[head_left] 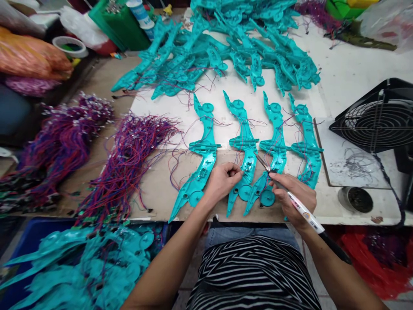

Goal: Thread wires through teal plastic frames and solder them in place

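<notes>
turquoise shell (248, 151) lies at 12 o'clock from striped shirt (254, 275) | left hand (226, 178) pinched at its 7 o'clock, contents unclear | right hand (295, 193) curled around soldering iron (305, 211), tip by shell's 3 o'clock

plastic parts (244, 129) in a row, wire bundles (129, 159) left, heap (187, 64) behind, fan (380, 122) right

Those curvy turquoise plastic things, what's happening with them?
The person's right hand holds a slim white and black tool with a metal tip. The left hand pinches at the second from left of four curved turquoise plastic pieces in a row; I can't tell what's pinched. Thin red and purple wires lie bunched to the left.
</notes>
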Motion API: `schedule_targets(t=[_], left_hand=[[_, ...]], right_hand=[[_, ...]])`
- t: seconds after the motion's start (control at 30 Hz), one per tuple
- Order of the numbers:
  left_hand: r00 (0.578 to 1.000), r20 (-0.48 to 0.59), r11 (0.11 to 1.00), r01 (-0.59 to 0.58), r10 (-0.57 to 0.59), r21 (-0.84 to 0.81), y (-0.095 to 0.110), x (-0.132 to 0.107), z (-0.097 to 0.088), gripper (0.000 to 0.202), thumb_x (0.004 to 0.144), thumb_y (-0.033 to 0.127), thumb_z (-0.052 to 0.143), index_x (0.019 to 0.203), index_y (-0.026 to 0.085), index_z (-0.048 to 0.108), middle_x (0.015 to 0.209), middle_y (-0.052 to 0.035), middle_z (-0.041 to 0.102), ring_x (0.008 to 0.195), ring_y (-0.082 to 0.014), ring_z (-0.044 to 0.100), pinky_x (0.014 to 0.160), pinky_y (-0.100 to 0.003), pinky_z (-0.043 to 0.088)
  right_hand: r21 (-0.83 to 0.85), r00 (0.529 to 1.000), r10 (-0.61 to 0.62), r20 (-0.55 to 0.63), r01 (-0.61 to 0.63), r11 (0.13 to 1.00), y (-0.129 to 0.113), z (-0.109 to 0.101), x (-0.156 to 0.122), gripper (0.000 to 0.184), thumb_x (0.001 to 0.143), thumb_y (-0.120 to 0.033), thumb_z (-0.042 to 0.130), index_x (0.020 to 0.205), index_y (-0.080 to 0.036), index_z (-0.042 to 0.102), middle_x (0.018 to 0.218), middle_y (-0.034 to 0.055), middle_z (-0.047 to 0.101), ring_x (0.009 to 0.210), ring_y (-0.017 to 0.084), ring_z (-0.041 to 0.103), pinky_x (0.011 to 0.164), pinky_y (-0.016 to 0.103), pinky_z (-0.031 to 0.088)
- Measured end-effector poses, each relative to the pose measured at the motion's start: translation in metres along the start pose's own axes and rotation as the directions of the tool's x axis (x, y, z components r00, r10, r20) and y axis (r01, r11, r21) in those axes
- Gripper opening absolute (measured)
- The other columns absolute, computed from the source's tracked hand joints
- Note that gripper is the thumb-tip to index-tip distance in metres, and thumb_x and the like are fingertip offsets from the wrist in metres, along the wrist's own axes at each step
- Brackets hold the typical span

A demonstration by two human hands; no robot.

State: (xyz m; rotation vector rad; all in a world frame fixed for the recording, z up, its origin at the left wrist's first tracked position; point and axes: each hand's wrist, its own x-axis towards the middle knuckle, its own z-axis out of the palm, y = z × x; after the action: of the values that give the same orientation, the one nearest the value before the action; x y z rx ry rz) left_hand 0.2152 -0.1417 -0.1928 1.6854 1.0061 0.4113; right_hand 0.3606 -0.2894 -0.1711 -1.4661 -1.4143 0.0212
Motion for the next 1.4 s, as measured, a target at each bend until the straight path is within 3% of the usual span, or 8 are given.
schedule_targets(t=[0.33, 0.5, 0.63, 0.73, 0.9, 1.03, 1.23, 1.4], left_hand=[[1.0, 0.008, 0.998, -0.021, 0.021, 0.064, -0.002, -0.001, 0.001, 0.007, 0.072, 0.02, 0.061, 0.071, 0.014, 0.065, 0.057, 0.0048, 0.05, 0.054, -0.0092, 0.042, 0.051, -0.021, 0.032], [0.992, 0.022, 0.944, -0.126, 0.125, 0.306, 0.008, -0.004, 0.0, 0.007, 0.075, 0.013, 0.058, 0.074, 0.015, 0.065, 0.067, 0.0005, 0.061, 0.063, -0.0129, 0.053, 0.059, -0.024, 0.039], [0.976, 0.062, 0.867, -0.213, 0.208, 0.451, 0.018, -0.006, 0.002, 0.019, 0.079, 0.01, 0.055, 0.092, 0.015, 0.068, 0.088, -0.0069, 0.07, 0.08, -0.019, 0.063, 0.07, -0.027, 0.044], [0.979, 0.08, 0.849, -0.202, 0.187, 0.487, 0.02, -0.006, 0.002, 0.014, 0.081, 0.013, 0.055, 0.085, 0.014, 0.067, 0.081, -0.0076, 0.069, 0.074, -0.019, 0.062, 0.066, -0.027, 0.042], [0.994, 0.045, 0.987, -0.104, 0.099, 0.123, 0.017, 0.001, -0.003, 0.008, 0.078, 0.019, 0.06, 0.083, 0.014, 0.065, 0.061, 0.0022, 0.057, 0.057, -0.0117, 0.05, 0.055, -0.023, 0.037], [0.993, 0.103, 0.989, -0.044, 0.059, -0.14, 0.018, 0.01, -0.006, 0.013, 0.074, 0.027, 0.065, 0.074, 0.014, 0.065, 0.063, 0.0015, 0.059, 0.058, -0.0103, 0.05, 0.055, -0.021, 0.039], [0.998, 0.021, 0.993, -0.062, 0.064, -0.102, 0.022, 0.019, 0.002, 0.012, 0.074, 0.025, 0.063, 0.067, 0.014, 0.064, 0.058, 0.0031, 0.057, 0.055, -0.0095, 0.046, 0.053, -0.022, 0.036], [0.994, 0.01, 0.993, -0.108, 0.109, -0.043, 0.021, 0.028, 0.008, 0.012, 0.069, 0.019, 0.06, 0.058, 0.016, 0.059, 0.056, 0.0035, 0.054, 0.055, -0.0096, 0.047, 0.053, -0.021, 0.036]], right_hand=[[-0.084, 0.998, 0.022, 0.064, -0.017, 0.996, 0.001, 0.02, 0.023, 0.018, 0.088, -0.017, 0.064, 0.105, -0.021, 0.068, 0.087, 0.003, 0.075, 0.078, 0.015, 0.07, 0.074, 0.026, 0.056], [-0.096, 0.985, -0.022, 0.17, 0.039, 0.995, 0.002, 0.044, 0.037, 0.024, 0.088, -0.014, 0.06, 0.111, -0.021, 0.063, 0.099, 0.0049, 0.073, 0.092, 0.017, 0.068, 0.083, 0.031, 0.056], [-0.088, 0.983, -0.026, 0.18, 0.043, 0.995, 0.006, 0.058, 0.04, 0.026, 0.088, -0.015, 0.058, 0.113, -0.022, 0.061, 0.098, 0.0052, 0.072, 0.091, 0.019, 0.067, 0.081, 0.033, 0.056], [-0.095, 0.987, -0.017, 0.157, 0.032, 0.995, 0.009, 0.059, 0.041, 0.025, 0.088, -0.012, 0.056, 0.111, -0.022, 0.062, 0.096, 0.0042, 0.072, 0.088, 0.018, 0.067, 0.081, 0.032, 0.055], [-0.059, 0.987, 0.118, 0.112, -0.112, 0.992, 0.013, 0.05, 0.04, 0.026, 0.087, -0.012, 0.058, 0.11, -0.023, 0.062, 0.101, 0.0027, 0.072, 0.089, 0.017, 0.068, 0.082, 0.032, 0.055], [-0.045, 0.97, 0.21, 0.125, -0.206, 0.978, 0.018, 0.045, 0.039, 0.025, 0.087, -0.017, 0.06, 0.111, -0.024, 0.063, 0.103, 0.0028, 0.072, 0.086, 0.016, 0.068, 0.079, 0.031, 0.055], [-0.09, 0.989, 0.147, -0.021, -0.148, 0.985, 0.013, 0.022, 0.034, 0.025, 0.093, -0.03, 0.056, 0.115, -0.022, 0.067, 0.099, 0.0066, 0.072, 0.087, 0.019, 0.066, 0.078, 0.033, 0.054], [-0.047, 0.989, 0.108, -0.096, -0.113, 0.993, 0.003, 0.001, 0.018, 0.015, 0.088, -0.016, 0.061, 0.098, -0.02, 0.071, 0.084, 0.006, 0.072, 0.077, 0.018, 0.067, 0.07, 0.032, 0.053]])
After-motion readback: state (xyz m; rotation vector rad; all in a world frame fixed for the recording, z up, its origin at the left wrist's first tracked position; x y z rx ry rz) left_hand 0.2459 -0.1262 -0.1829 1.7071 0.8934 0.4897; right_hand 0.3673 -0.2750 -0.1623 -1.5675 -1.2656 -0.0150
